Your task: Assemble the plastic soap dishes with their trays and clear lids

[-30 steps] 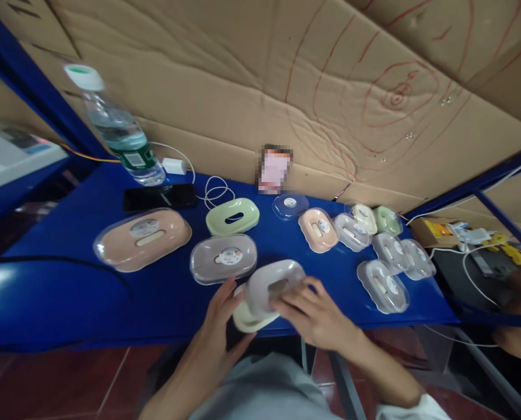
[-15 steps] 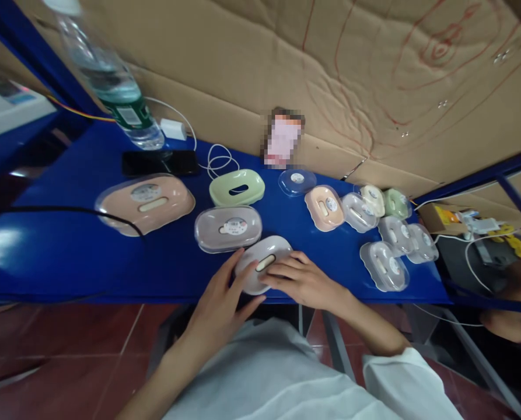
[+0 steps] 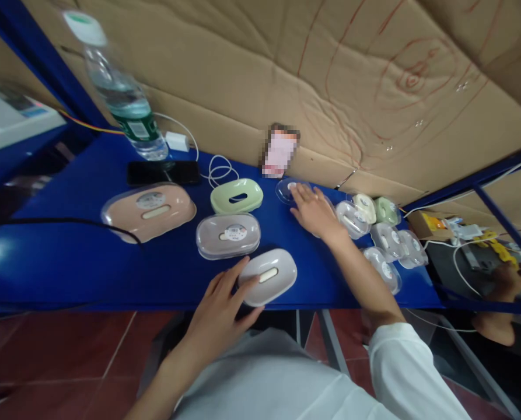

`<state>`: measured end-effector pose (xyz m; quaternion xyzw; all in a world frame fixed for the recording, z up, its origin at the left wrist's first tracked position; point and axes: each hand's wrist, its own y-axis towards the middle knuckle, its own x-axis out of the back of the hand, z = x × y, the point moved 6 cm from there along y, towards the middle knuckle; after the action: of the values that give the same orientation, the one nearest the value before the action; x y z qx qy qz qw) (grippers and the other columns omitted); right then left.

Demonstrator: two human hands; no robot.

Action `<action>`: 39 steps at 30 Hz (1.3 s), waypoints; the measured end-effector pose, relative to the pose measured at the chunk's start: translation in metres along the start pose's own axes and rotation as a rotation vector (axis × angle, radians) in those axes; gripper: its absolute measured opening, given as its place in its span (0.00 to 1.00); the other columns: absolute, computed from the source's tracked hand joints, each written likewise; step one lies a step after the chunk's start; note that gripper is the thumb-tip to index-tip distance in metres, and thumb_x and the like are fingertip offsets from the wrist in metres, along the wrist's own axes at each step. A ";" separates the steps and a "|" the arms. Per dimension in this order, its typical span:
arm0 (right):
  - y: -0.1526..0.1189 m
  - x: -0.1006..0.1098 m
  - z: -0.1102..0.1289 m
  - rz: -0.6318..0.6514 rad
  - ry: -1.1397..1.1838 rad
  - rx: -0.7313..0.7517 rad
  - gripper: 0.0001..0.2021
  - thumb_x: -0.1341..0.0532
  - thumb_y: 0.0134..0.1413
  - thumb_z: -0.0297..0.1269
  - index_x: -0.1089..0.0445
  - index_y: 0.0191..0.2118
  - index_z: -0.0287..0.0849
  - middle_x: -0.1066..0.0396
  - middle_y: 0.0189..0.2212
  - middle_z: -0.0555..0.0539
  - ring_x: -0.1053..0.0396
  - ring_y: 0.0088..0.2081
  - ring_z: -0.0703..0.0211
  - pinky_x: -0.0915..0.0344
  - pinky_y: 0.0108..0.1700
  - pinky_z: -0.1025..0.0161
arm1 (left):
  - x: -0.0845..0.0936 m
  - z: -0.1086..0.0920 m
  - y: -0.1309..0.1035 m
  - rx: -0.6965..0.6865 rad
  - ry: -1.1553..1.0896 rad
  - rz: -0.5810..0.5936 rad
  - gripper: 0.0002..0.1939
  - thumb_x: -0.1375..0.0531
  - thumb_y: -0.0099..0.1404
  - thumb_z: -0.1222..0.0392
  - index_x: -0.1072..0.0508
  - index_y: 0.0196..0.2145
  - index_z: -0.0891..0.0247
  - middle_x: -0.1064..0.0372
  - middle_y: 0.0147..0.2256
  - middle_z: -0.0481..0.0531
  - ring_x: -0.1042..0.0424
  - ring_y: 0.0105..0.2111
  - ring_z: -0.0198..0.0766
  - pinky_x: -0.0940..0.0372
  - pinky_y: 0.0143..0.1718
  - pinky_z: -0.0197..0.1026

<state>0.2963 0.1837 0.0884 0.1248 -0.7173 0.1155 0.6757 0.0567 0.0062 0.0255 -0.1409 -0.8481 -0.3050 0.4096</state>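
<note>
A lidless grey soap box (image 3: 282,279) with a pale slot in its middle sits near the table's front edge. Around its left end is my left hand (image 3: 225,297), with fingers on the top and far side and thumb at the near edge. My right hand (image 3: 313,210) is stretched out at the back, fingers spread, its tips over the right part of a loose clear lid (image 3: 283,191) with a round sticker. Beneath that hand a peach soap box is mostly hidden. Behind the lidless box lie a lidded grey soap box (image 3: 207,236) and a light green soap dish (image 3: 225,198).
A large lidded peach box (image 3: 172,213) lies on the left, a black cable (image 3: 67,220) crossing before it. A water bottle (image 3: 133,111) and a dark phone (image 3: 161,172) stand behind. Several lidded boxes (image 3: 387,240) cluster right. Cardboard (image 3: 225,70) walls the back. Another person's arm (image 3: 496,321) shows far right.
My right hand has left the lidless grey soap box and reached back and right to the clear lid. My left hand stays at the box. The camera view has shifted slightly.
</note>
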 end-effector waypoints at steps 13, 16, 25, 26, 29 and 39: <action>-0.040 -0.017 0.029 0.017 0.307 0.336 0.40 0.30 0.66 0.41 0.47 0.78 0.56 0.54 0.79 0.39 0.58 0.80 0.36 0.50 0.75 0.28 | 0.003 0.010 -0.005 0.064 -0.159 0.003 0.30 0.34 0.71 0.57 0.35 0.68 0.54 0.35 0.70 0.63 0.29 0.65 0.57 0.28 0.63 0.60; -0.035 -0.023 0.028 0.059 0.281 0.330 0.42 0.29 0.65 0.45 0.47 0.78 0.55 0.51 0.79 0.39 0.61 0.80 0.36 0.55 0.77 0.27 | 0.002 0.015 -0.009 0.121 -0.184 0.019 0.33 0.34 0.72 0.56 0.38 0.70 0.52 0.37 0.70 0.62 0.30 0.66 0.57 0.27 0.62 0.59; -0.059 -0.029 0.032 -0.121 0.336 0.318 0.35 0.31 0.63 0.61 0.30 0.68 0.47 0.27 0.57 0.38 0.36 0.72 0.39 0.45 0.75 0.35 | 0.005 0.023 -0.011 0.193 -0.228 0.042 0.35 0.35 0.72 0.53 0.41 0.72 0.52 0.33 0.67 0.61 0.27 0.64 0.57 0.25 0.61 0.57; -0.061 -0.030 0.032 -0.132 0.356 0.322 0.34 0.32 0.63 0.62 0.29 0.67 0.48 0.27 0.56 0.39 0.34 0.70 0.40 0.42 0.74 0.38 | 0.004 0.022 -0.010 0.183 -0.219 0.051 0.36 0.35 0.71 0.52 0.41 0.72 0.52 0.33 0.66 0.61 0.27 0.64 0.58 0.25 0.61 0.58; -0.061 -0.030 0.033 -0.178 0.409 0.320 0.33 0.31 0.62 0.62 0.26 0.65 0.48 0.26 0.56 0.40 0.30 0.67 0.41 0.36 0.69 0.43 | 0.002 0.022 -0.008 0.176 -0.171 0.072 0.38 0.34 0.71 0.50 0.42 0.73 0.53 0.32 0.65 0.62 0.27 0.63 0.59 0.25 0.60 0.60; -0.069 -0.011 0.044 -0.238 0.644 0.364 0.30 0.33 0.63 0.64 0.23 0.60 0.47 0.22 0.54 0.41 0.22 0.55 0.49 0.28 0.57 0.52 | -0.008 0.016 0.002 0.236 -0.045 0.031 0.47 0.32 0.70 0.46 0.51 0.77 0.53 0.33 0.65 0.65 0.28 0.63 0.62 0.28 0.59 0.62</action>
<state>0.2784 0.1042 0.0751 0.2826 -0.4167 0.1950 0.8417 0.0528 0.0182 0.0122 -0.1114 -0.8850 -0.1935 0.4087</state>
